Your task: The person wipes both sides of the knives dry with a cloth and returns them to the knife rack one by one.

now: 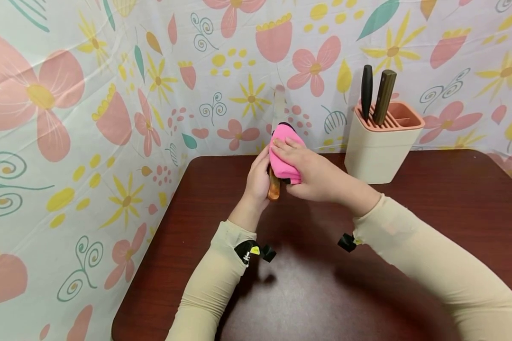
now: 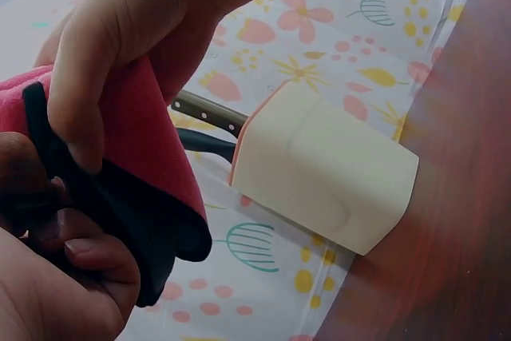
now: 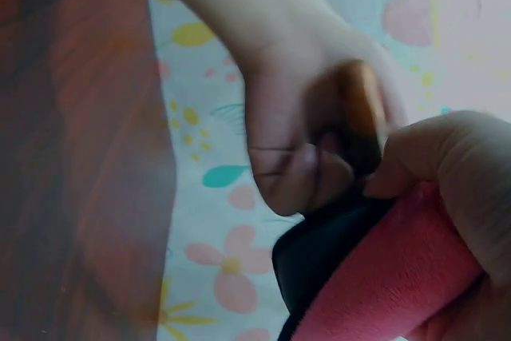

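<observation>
My left hand (image 1: 257, 180) grips a knife by its brown wooden handle (image 1: 274, 188), whose butt end shows below the fingers. The pale blade (image 1: 278, 105) points up and away, toward the patterned backdrop. Over the knife, my right hand (image 1: 315, 174) holds a folded pink cloth (image 1: 287, 147) with black edging, its fingers spread across the top. The right wrist view shows the handle end (image 3: 361, 100) sticking out of the left hand, and the cloth's dark underside (image 3: 327, 249) beside it. Where the cloth lies against the blade is hidden.
A cream knife block (image 1: 373, 151) with an orange slotted top stands at the back right, a black-handled knife (image 1: 367, 90) and a bronze-handled knife (image 1: 385, 97) in it. Floral sheeting (image 1: 222, 61) borders the dark wooden table (image 1: 196, 203) behind and at left.
</observation>
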Available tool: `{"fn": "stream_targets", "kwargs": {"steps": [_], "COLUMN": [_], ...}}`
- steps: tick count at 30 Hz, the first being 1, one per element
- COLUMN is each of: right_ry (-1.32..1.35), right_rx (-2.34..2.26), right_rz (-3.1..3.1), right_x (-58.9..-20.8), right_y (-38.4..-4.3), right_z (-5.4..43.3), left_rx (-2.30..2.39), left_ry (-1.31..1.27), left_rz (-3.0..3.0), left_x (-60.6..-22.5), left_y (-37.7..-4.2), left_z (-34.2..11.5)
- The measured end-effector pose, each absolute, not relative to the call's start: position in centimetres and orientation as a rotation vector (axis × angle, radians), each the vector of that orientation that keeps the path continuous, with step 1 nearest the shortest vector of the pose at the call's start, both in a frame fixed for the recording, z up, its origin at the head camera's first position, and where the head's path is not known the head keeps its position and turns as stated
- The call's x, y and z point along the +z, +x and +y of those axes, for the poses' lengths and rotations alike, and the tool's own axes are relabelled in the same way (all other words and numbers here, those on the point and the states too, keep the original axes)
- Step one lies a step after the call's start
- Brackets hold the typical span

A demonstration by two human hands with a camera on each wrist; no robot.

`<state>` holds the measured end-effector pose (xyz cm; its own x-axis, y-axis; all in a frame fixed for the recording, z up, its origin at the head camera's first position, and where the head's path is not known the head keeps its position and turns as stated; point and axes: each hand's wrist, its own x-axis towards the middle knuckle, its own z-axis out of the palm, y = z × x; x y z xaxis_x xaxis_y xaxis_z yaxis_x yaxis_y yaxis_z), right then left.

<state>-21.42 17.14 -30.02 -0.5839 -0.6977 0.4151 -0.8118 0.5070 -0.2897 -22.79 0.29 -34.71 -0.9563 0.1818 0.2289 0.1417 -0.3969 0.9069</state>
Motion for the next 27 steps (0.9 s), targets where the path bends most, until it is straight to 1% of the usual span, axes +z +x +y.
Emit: {"fn": "stream_targets", "kwargs": {"steps": [8,19,27], "right_ry": [1.189,1.255,1.241], "right_rx": [0.604,0.51,0.486], "right_rz": [-2.518,-2.498,-2.489], "right_x": [-30.5,-30.7,-31.3], "right_y": [-20.6,-18.9,-17.8], "right_z": [16.8,17.2,17.1], "left_rx": [2.573,2.584,2.596], "left_ry": [0.498,0.461,0.425], "left_rz": [1.718,1.665,1.642], "left_x": [-34.9,-34.9,-35.1], "left_y": [-23.0,-22.6,-22.6], "left_z": [0.4,0.4,0.6]}}
